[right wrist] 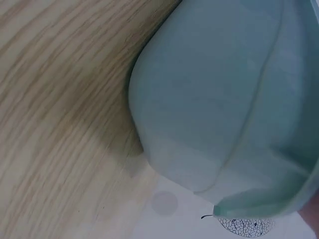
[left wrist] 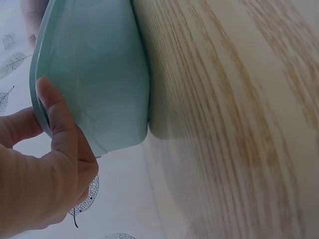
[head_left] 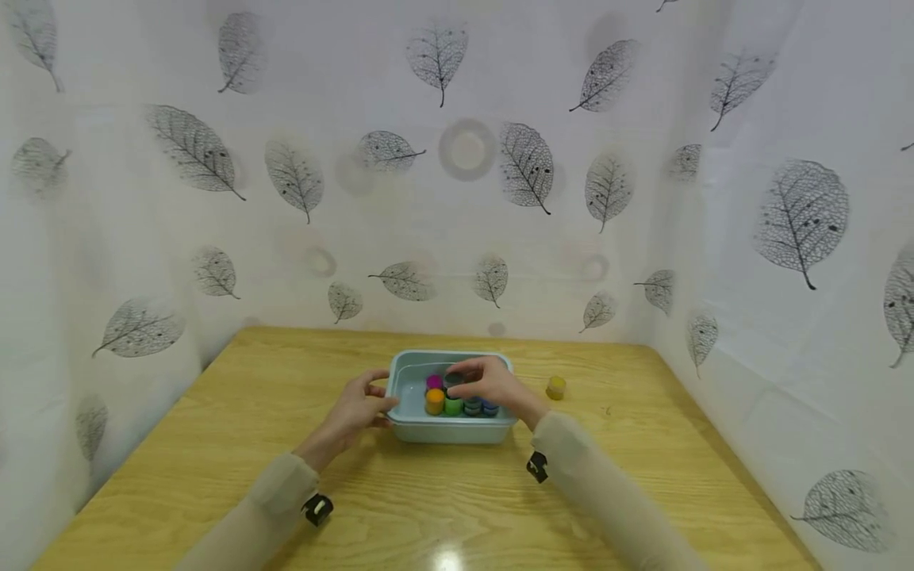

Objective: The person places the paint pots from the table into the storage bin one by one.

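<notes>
A pale blue-green plastic basin [head_left: 451, 433] sits on the table, holding several small round pots. Its left rim is gripped by my left hand [head_left: 360, 404], thumb over the edge and fingers beneath the lip; the left wrist view shows the same hand [left wrist: 55, 164] pinching the rim. My right hand [head_left: 493, 381] reaches over the right side, thumb and fingers around a small dark-topped pot [head_left: 454, 381]. Near it are a purple pot [head_left: 434, 382], an orange pot [head_left: 435, 402], a green pot [head_left: 453, 407] and bluish pots [head_left: 473, 407]. In the right wrist view, the basin wall [right wrist: 209, 94] hides most of the hand.
A yellow-topped pot [head_left: 555, 387] stands on the wooden table [head_left: 400, 500], right of the basin. A white curtain [head_left: 457, 230] with a leaf print hangs behind the table and along both sides.
</notes>
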A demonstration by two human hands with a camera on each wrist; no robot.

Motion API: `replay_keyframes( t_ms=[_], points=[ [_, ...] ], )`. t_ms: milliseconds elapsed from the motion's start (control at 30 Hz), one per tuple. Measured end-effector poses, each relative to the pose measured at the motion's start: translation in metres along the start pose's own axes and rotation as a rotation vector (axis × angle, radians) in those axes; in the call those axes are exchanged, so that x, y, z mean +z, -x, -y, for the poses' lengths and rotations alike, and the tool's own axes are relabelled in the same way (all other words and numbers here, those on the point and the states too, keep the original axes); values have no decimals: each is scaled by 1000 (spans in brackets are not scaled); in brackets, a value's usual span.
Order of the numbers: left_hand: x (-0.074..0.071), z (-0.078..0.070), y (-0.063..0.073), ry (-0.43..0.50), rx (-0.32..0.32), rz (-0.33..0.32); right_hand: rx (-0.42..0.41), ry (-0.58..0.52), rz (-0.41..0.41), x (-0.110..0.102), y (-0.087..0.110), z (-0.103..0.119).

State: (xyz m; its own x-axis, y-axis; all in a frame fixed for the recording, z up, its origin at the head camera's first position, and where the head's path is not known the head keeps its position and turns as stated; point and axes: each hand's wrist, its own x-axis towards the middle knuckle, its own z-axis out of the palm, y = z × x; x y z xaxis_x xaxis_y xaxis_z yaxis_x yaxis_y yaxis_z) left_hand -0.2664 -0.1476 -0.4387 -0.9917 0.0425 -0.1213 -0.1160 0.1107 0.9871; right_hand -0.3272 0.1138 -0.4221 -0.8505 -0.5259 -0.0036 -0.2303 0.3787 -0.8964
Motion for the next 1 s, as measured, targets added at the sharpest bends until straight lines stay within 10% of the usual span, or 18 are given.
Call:
replay_keyframes(
  t_ms=[1000],
  points=[
    [-1, 1, 1, -9, 8, 13, -45, 159, 8, 40, -30, 17]
  ],
)
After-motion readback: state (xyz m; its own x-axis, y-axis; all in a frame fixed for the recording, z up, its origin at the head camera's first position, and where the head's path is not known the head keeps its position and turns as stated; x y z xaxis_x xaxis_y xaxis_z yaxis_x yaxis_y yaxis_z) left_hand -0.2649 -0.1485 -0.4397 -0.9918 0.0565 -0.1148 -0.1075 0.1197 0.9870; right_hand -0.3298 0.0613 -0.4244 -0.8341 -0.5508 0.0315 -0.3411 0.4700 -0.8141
